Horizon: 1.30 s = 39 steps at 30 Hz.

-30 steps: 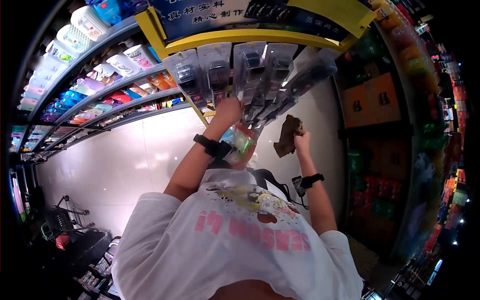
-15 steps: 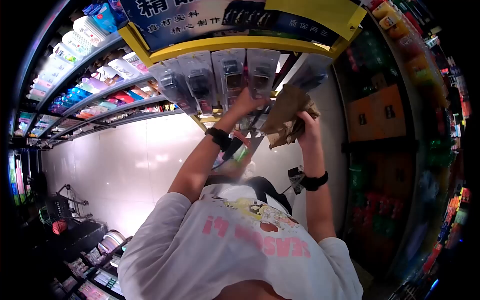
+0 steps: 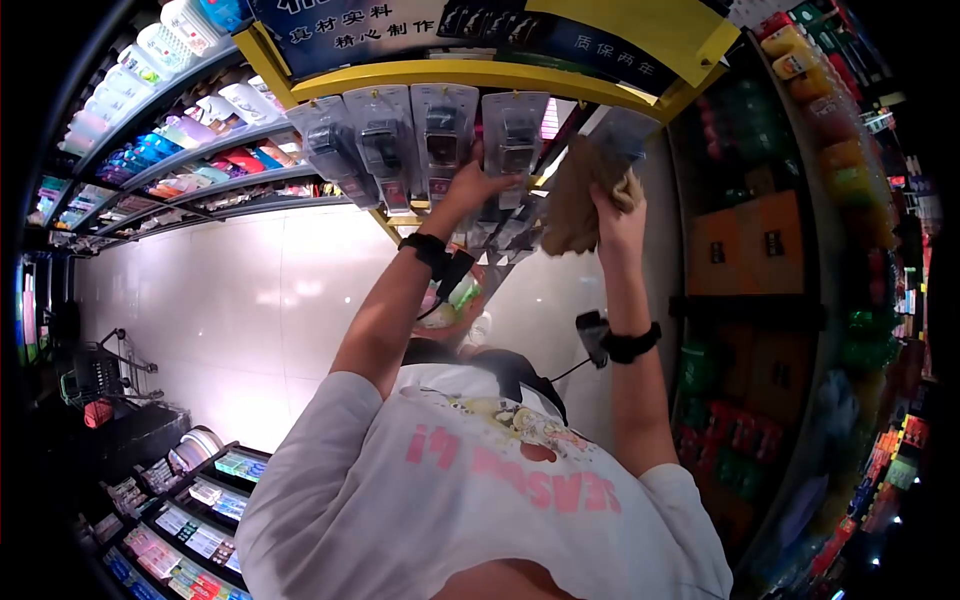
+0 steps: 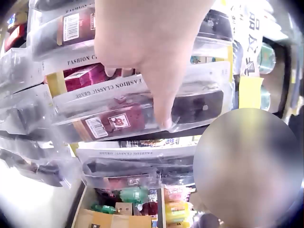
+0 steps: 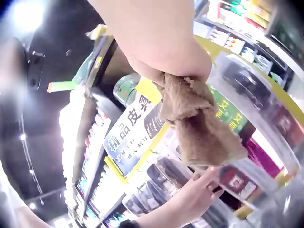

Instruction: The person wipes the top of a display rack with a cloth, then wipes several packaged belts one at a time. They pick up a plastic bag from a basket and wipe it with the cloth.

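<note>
In the head view my left hand [image 3: 468,192] reaches up to a row of clear plastic packages hanging on a yellow-framed rack. The left wrist view shows the thumb pressed on the front of one packaged belt [image 4: 137,116], the other fingers curled behind its upper edge. Dark coiled belts with buckles show through the plastic. My right hand [image 3: 620,232] grips a crumpled brown cloth [image 3: 572,212] beside the rack's right end. In the right wrist view the cloth [image 5: 204,137] hangs bunched below the hand, its lower end overlapping the packages.
A blue and yellow sign [image 3: 460,35] tops the rack's yellow bar [image 3: 440,75]. Shelves of bottles [image 3: 195,130] curve along the left. Cardboard boxes [image 3: 745,250] and drink bottles fill the right shelving. A shopping cart [image 3: 95,375] stands at the lower left on the pale floor.
My right hand has brought the brown cloth up and forward to the rack's right end. My left hand has shifted rightward along the packages. The view has turned slightly.
</note>
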### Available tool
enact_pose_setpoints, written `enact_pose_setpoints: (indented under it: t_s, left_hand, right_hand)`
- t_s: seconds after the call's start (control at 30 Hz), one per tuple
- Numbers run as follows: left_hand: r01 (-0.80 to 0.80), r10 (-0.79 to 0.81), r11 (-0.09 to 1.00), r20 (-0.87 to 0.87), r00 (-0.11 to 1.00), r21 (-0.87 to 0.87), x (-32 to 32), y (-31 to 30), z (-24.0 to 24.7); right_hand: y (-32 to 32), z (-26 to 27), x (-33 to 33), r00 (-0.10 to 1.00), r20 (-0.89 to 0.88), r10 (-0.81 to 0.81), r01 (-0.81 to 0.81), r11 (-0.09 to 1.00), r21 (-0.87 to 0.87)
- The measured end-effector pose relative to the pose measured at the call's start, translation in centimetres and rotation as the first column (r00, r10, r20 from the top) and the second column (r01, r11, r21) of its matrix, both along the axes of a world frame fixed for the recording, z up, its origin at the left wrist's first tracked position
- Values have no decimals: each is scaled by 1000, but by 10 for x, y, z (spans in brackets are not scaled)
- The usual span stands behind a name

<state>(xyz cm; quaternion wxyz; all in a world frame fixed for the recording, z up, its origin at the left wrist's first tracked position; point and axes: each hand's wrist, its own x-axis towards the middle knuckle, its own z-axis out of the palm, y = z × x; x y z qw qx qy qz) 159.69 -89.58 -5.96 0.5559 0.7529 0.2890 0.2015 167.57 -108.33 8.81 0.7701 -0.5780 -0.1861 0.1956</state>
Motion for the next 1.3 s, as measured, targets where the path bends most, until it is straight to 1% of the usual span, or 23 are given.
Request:
enact_pose_setpoints:
  t_s: [0.03,0.07,0.1,0.13,0.2,0.23,0.33,0.37,0.4,0.43,0.5,0.57,0.6,0.67,0.7,0.83,0.9,1.0,1.03,1.13,1.17,1.27,1.3]
  left_hand:
    - [3,-3,1000,8,1000,-1,-2,0,9]
    - [70,-71,996,-11,997,-56,-4,2,19]
    - [134,-137,985,-27,990,-112,-7,4,26]
    - [131,-134,985,-21,991,-111,-6,7,24]
    - [181,-171,972,78,982,-149,-5,9,22]
    - [183,-173,972,80,982,-149,-4,10,23]
    - [121,-114,988,83,990,-95,0,13,30]
    - [126,-126,985,3,992,-115,1,13,34]
    - [129,-140,983,-76,987,-132,2,13,41]
    - [136,-146,982,-70,987,-135,0,8,57]
    - [61,-77,965,-53,996,-254,-11,-7,91]
    - [30,-31,982,-1,1000,-187,6,-4,52]
    - [-14,20,992,54,998,-124,12,-5,33]
    - [-18,33,987,88,996,-158,17,-6,22]
    - [-38,62,981,122,991,-189,18,-6,25]
    - [-2,14,986,70,997,-169,16,-4,37]
    - [156,-79,948,269,960,-277,20,-9,37]
    - [169,-67,913,272,960,-370,28,-17,42]
    - [68,-14,959,193,981,-275,21,-26,61]
    - [88,-4,935,239,971,-344,16,-26,49]
    - [166,-31,930,380,925,-328,20,-20,26]
    - [87,22,934,300,954,-345,2,-29,49]
    - [122,14,915,334,942,-384,0,-32,50]
  right_hand:
    - [6,15,3,943,331,24,20,991,-131]
    - [15,23,7,780,619,92,81,966,-246]
    - [26,25,11,673,734,94,130,962,-242]
    - [32,28,10,668,738,95,128,962,-240]
    - [41,32,6,763,599,243,14,920,-391]
    - [42,19,11,772,587,242,-26,936,-352]
    - [28,-2,-3,777,610,156,55,948,-313]
    - [17,-12,-9,847,505,167,-4,951,-309]
    - [5,-19,-14,848,503,165,4,948,-317]
    - [-6,-25,-18,838,524,151,44,939,-342]
    - [-28,-39,-24,827,546,133,93,926,-366]
    - [-52,-57,-31,934,353,52,127,876,-466]
    - [-61,-65,-35,936,349,40,138,872,-470]
    - [-75,-73,-39,936,349,-43,213,860,-464]
    - [-79,-70,-41,958,282,-52,194,843,-502]
    - [-80,-64,-48,955,291,-53,203,833,-515]
    - [-81,-68,-51,956,294,-12,170,837,-520]
    - [-80,-73,-50,970,236,61,86,821,-564]
    - [-76,-71,-49,972,227,53,81,837,-542]
    - [-62,-65,-35,961,271,47,81,895,-439]
    - [-59,-63,-26,952,290,99,46,890,-454]
    - [-47,-64,0,957,247,152,-47,922,-384]
    - [-39,-60,8,955,244,170,-68,924,-377]
